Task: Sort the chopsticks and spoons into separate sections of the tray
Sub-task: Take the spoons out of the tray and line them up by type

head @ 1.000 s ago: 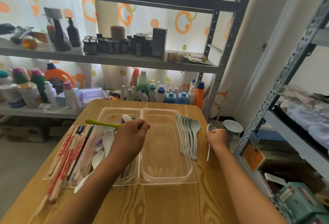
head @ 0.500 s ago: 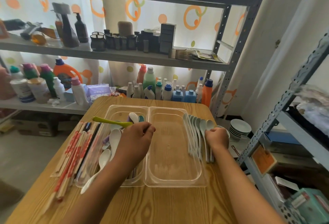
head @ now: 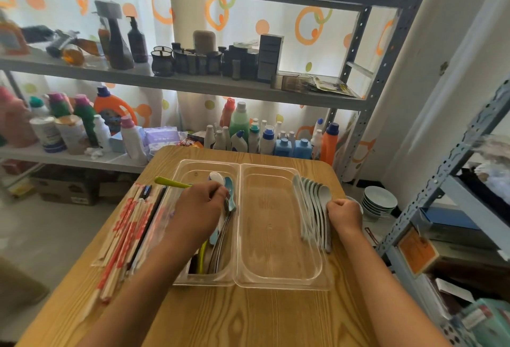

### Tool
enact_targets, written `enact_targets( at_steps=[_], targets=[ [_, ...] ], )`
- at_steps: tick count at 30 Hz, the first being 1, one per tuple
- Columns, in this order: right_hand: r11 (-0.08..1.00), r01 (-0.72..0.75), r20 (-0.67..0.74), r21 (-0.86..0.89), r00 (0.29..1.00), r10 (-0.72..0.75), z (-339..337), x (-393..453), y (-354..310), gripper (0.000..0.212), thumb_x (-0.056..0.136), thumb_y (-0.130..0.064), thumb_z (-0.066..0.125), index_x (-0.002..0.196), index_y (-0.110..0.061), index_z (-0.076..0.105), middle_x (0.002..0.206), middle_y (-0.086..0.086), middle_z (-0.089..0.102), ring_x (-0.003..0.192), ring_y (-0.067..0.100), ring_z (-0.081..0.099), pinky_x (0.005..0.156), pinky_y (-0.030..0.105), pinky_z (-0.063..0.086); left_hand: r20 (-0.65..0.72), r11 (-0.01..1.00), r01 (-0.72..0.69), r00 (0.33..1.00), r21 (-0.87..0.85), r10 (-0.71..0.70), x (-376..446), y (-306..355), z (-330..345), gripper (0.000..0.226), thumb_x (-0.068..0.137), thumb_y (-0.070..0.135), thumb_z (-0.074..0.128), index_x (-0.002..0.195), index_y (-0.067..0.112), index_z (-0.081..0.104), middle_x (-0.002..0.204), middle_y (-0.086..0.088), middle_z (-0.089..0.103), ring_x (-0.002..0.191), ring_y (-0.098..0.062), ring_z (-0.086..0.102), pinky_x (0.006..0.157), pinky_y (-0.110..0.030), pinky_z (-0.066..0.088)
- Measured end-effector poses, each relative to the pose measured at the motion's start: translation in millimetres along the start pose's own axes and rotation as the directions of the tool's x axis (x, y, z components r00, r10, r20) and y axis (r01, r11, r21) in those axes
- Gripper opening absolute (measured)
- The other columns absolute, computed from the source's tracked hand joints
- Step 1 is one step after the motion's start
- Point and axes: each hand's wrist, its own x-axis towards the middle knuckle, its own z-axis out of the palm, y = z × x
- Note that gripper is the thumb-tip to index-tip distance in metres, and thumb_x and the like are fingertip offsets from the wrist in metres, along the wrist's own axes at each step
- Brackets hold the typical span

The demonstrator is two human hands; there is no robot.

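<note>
A clear two-section tray lies on the wooden table. Its left section holds mixed spoons, among them a white one and a green-handled one, plus dark utensils. My left hand is inside that section, fingers curled around utensil handles. The right section holds nothing. A row of grey-white spoons lies along the tray's right rim. My right hand grips the outermost spoon of that row. Paper-wrapped chopsticks lie on the table left of the tray.
Shelves with bottles and jars stand behind the table. A stack of white bowls sits low at the right, beside a metal rack. The near part of the table carries only my forearms.
My right hand brought its spoon leftward from the table edge onto the row of spoons. My left hand stayed in the left section, sinking a little among the utensils.
</note>
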Motion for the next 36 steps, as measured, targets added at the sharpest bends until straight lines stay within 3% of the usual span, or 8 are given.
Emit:
enact_targets(
  at_steps=[4, 11, 15, 19, 23, 27, 33, 36],
  targets=[
    [1.000, 0.016, -0.043, -0.016, 0.999, -0.017, -1.8, -2.9, 2.2, 0.014, 0.092, -0.015, 0.057, 0.085, -0.012, 0.069, 0.075, 0.005, 0.062, 0.074, 0.023, 0.057, 0.065, 0.028, 0.041, 0.010, 0.993, 0.085, 0.996, 0.078, -0.086, 5.1, -11.0, -18.4, 0.023, 0.100, 0.026, 0.048, 0.087, 0.019, 0.066, 0.078, -0.001, 0.065, 0.076, -0.017, 0.062, 0.074, -0.035, 0.052],
    [0.991, 0.119, -0.108, 0.067, 0.988, -0.111, -7.4, -30.2, -36.3, 0.019, 0.094, -0.014, 0.054, 0.092, -0.006, 0.071, 0.080, 0.005, 0.065, 0.074, 0.020, 0.058, 0.057, 0.024, 0.036, 0.092, 0.869, 0.272, 0.937, 0.413, -0.337, -0.7, -46.7, -29.7, 0.024, 0.098, 0.015, 0.043, 0.114, 0.018, 0.061, 0.095, -0.003, 0.061, 0.082, -0.019, 0.060, 0.073, -0.033, 0.055],
    [0.964, 0.208, -0.098, 0.164, 0.976, -0.194, -6.3, -55.7, -75.0, 0.017, 0.094, -0.013, 0.056, 0.084, -0.011, 0.070, 0.075, 0.004, 0.066, 0.073, 0.022, 0.062, 0.055, 0.022, 0.037, 0.203, 0.789, 0.195, 0.905, 0.583, -0.374, -11.5, -46.6, -17.3, 0.032, 0.096, 0.016, 0.049, 0.127, 0.013, 0.054, 0.115, -0.004, 0.058, 0.092, -0.016, 0.058, 0.083, -0.029, 0.051],
    [0.928, 0.277, -0.085, 0.248, 0.961, -0.264, -1.9, -77.9, -102.4, 0.015, 0.095, -0.010, 0.056, 0.086, -0.014, 0.067, 0.073, -0.005, 0.061, 0.067, 0.005, 0.055, 0.054, 0.014, 0.036, 0.246, 0.821, 0.128, 0.918, 0.557, -0.310, -21.6, -47.8, -2.9, 0.037, 0.097, 0.015, 0.047, 0.134, 0.011, 0.048, 0.136, -0.006, 0.050, 0.113, -0.017, 0.055, 0.093, -0.027, 0.045],
    [0.919, 0.313, -0.064, 0.239, 0.950, -0.306, 7.1, -83.6, -112.5, 0.016, 0.097, -0.009, 0.056, 0.099, -0.009, 0.073, 0.088, 0.001, 0.067, 0.077, 0.010, 0.059, 0.058, 0.010, 0.037, 0.271, 0.925, 0.081, 0.943, 0.371, -0.191, -16.1, -49.3, -2.8, 0.031, 0.097, 0.016, 0.049, 0.123, 0.026, 0.062, 0.145, 0.000, 0.045, 0.141, -0.018, 0.032, 0.108, -0.037, 0.040],
    [0.914, 0.351, -0.056, 0.203, 0.936, -0.347, 13.1, -86.8, -114.4, 0.018, 0.097, -0.010, 0.057, 0.104, -0.007, 0.073, 0.091, 0.002, 0.068, 0.078, 0.008, 0.058, 0.058, 0.007, 0.036, 0.264, 0.935, 0.016, 0.957, 0.353, -0.117, -5.2, -43.9, -11.9, 0.025, 0.094, 0.012, 0.051, 0.110, 0.025, 0.065, 0.112, 0.002, 0.063, 0.101, -0.014, 0.060, 0.092, -0.037, 0.052],
    [0.915, 0.354, -0.016, 0.192, 0.934, -0.358, 21.3, -91.1, -114.4, 0.017, 0.096, -0.009, 0.057, 0.102, -0.009, 0.073, 0.086, -0.002, 0.065, 0.071, 0.000, 0.055, 0.057, 0.006, 0.037, 0.077, 0.836, 0.089, 0.985, 0.541, -0.155, 25.6, -43.4, -27.9, 0.020, 0.094, 0.009, 0.051, 0.108, 0.017, 0.064, 0.102, -0.004, 0.064, 0.088, -0.018, 0.057, 0.083, -0.033, 0.050],
    [0.911, 0.358, 0.005, 0.203, 0.930, -0.367, 24.3, -91.9, -114.3, 0.016, 0.096, -0.008, 0.057, 0.100, -0.011, 0.072, 0.087, -0.001, 0.066, 0.074, 0.000, 0.056, 0.058, 0.006, 0.038, 0.128, 0.730, 0.033, 0.978, 0.682, -0.163, 39.5, -45.0, -38.2, 0.027, 0.082, 0.008, 0.069, 0.106, 0.019, 0.062, 0.104, -0.005, 0.065, 0.092, -0.022, 0.060, 0.085, -0.036, 0.052]
  ],
)
